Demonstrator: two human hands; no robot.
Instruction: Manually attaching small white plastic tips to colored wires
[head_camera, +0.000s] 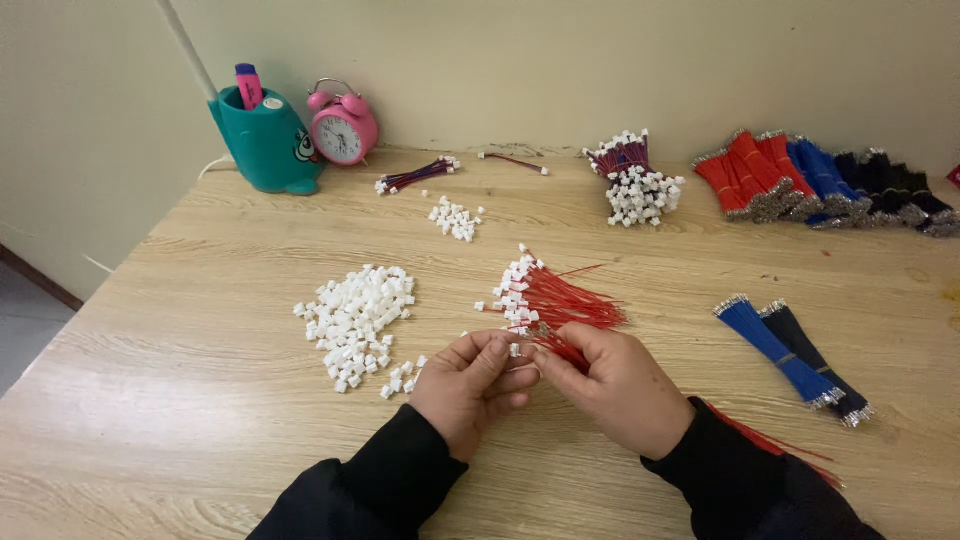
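L hand (468, 388) & R hand (615, 385) at worktop (200, 400) near edge: L fingers pinch a small white connector (515, 350), R fingers pinch a red wire (560, 350); white connector pile (355, 320) just left.

Two hands at 6 o'clock – left hand (468, 385), right hand (618, 385). One pink alarm clock (343, 127) and one teal pen holder (266, 142) at 11. One big pile of white connectors (355, 318) at 9 – too many to count. Two loose wire bundles (795, 360) at 3.
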